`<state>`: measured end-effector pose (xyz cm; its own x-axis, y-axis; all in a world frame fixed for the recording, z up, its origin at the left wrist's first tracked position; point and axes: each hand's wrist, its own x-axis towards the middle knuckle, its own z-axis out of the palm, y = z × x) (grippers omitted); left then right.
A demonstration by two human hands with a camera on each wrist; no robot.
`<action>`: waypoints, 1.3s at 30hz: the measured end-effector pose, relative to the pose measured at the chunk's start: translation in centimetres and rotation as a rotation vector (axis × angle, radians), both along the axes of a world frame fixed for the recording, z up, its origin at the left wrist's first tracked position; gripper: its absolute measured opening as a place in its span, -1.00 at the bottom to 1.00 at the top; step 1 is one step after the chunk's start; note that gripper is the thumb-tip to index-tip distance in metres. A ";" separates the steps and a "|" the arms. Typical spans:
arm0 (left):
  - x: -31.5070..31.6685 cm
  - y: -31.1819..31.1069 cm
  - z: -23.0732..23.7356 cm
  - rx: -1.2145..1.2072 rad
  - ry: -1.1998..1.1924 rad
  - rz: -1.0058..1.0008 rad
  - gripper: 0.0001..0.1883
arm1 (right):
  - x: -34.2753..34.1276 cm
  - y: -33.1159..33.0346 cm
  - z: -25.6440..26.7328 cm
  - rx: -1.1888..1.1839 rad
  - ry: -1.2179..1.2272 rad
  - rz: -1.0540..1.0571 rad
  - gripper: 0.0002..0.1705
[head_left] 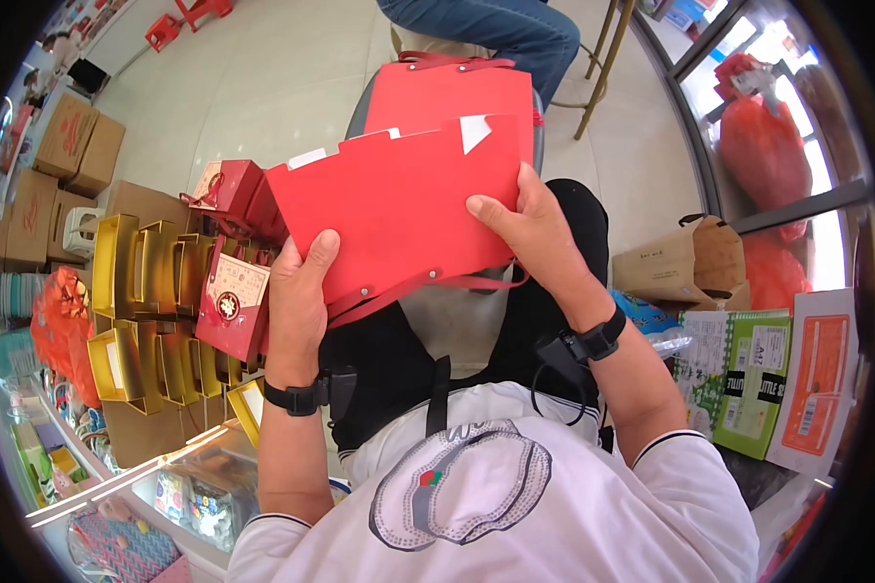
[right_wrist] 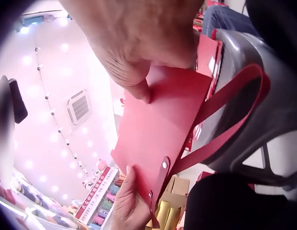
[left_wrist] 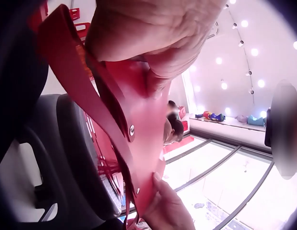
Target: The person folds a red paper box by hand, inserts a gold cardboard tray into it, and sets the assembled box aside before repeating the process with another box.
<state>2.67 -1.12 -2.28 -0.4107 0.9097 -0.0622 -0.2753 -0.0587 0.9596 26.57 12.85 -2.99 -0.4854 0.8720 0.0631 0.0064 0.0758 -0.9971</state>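
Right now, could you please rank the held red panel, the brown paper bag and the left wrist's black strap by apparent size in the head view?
1. Red panel, clearly largest
2. Brown paper bag
3. Black strap, smallest

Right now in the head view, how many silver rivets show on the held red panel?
2: left rivet, along the lower edge of the red panel, nearer the left hand; right rivet, farther along that edge. Others may hide underneath.
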 end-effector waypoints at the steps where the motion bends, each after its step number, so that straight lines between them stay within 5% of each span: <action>1: -0.2 0.5 0.1 0.022 0.035 0.008 -0.56 | 0.3 0.6 0.4 0.054 0.017 -0.003 -0.28; 8: 0.7 5.7 1.2 0.236 0.254 -0.112 -0.41 | 1.3 4.0 5.4 0.164 0.089 0.043 0.06; 13: 1.9 8.2 0.1 0.264 0.244 -0.062 0.06 | 0.8 3.5 3.7 0.105 0.134 0.013 0.05; 25: 3.6 10.0 1.6 0.203 0.174 0.122 -0.42 | -0.5 4.4 2.5 0.141 0.059 -0.117 -0.38; 31: 3.0 10.5 1.6 0.162 0.386 0.127 -0.49 | -0.3 5.0 2.6 0.052 0.155 -0.021 -0.38; 37: 3.2 10.0 2.3 0.120 0.498 0.136 -0.50 | 0.8 4.5 2.7 -0.297 0.597 0.124 -0.29; 39: 3.0 9.9 2.2 0.123 0.597 0.112 -0.47 | 1.0 4.4 3.0 -0.217 0.417 0.129 -0.30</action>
<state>5.67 8.75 -0.08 -0.4353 0.8452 0.3100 0.3214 -0.1758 0.9305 27.58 17.26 -0.01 -0.5622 0.8210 0.0991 -0.3929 -0.1598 -0.9056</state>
